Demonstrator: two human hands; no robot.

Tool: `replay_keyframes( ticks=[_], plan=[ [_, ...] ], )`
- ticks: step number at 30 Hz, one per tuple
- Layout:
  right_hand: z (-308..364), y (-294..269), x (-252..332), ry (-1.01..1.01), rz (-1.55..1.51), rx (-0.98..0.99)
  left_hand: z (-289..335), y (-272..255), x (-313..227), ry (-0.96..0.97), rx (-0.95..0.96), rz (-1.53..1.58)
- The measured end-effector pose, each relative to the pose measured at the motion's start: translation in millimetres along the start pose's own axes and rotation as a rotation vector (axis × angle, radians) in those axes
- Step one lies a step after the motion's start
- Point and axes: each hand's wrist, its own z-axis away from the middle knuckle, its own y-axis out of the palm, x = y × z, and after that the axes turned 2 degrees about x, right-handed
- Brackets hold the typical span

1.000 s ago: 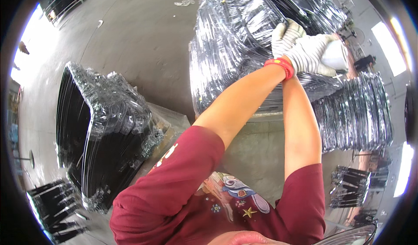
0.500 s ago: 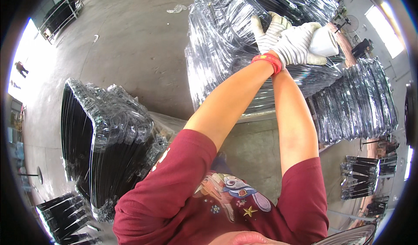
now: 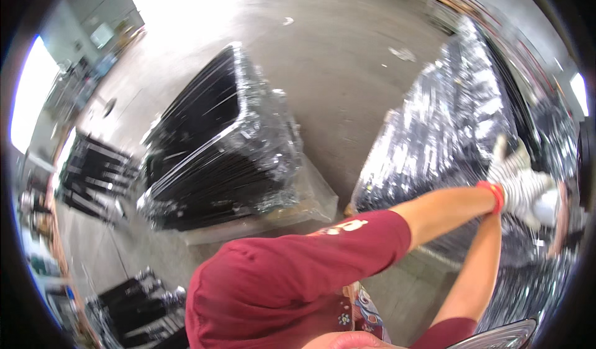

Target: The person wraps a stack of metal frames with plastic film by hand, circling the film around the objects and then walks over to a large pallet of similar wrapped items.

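Note:
My forearms cross at the wrists over a tall stack of thin dark sheets or frames (image 3: 428, 125) wrapped in clear shiny film, at the right. Below its red wristband, my left hand (image 3: 523, 194) wears a white and grey striped glove and is closed around a white roll (image 3: 547, 207). Just beyond it is my right hand (image 3: 509, 158), gloved alike, its thumb and fingers apart against the wrapped stack. The left wrist partly covers the right one. Whether film runs from the roll to the stack cannot be made out.
Left of centre another film-wrapped black stack (image 3: 205, 163) stands on a plastic-covered base. Smaller dark stacks (image 3: 96, 175) stand farther left, with another (image 3: 136, 308) at the lower left. A wrapped bundle (image 3: 528, 296) lies at the lower right. Scraps (image 3: 402, 54) dot the concrete floor.
My view has turned left, so the wrapped stack and both hands now appear farther right and lower. The left hand keeps the white roll, and the right hand stays spread at the stack.

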Motion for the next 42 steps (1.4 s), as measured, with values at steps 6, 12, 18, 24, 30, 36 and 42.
replay_keyframes(
  ticks=[6, 12, 18, 24, 30, 36, 42],
  plan=[
    [-2.8, -13.2, -9.7, -0.063, 0.015, -0.07, -15.3, 31.9, 11.6, 0.202, -0.114, 0.267],
    [-1.5, -13.4, -11.6, -0.089, -0.011, -0.086, -11.6, 29.4, 10.5, 0.119, -0.192, 0.202],
    [0.9, -24.8, -24.1, -0.102, -0.021, -0.1, -9.9, 32.9, -1.3, 0.025, -0.254, 0.134],
    [2.3, -30.4, -29.7, -0.135, -0.052, -0.09, 1.4, 20.3, 0.4, -0.05, -0.295, 0.025],
    [-0.7, -14.2, -4.7, -0.161, -0.062, -0.114, -20.4, 44.7, 31.7, 0.151, -0.334, 0.068],
    [11.6, -28.9, -22.4, -0.114, -0.111, -0.1, -38.5, 77.6, 36.4, 0.21, -0.366, 0.061],
    [24.5, -23.4, -38.1, -0.007, -0.583, 0.011, -24.8, 54.0, 40.6, 0.311, -0.539, -0.075]
  ],
)
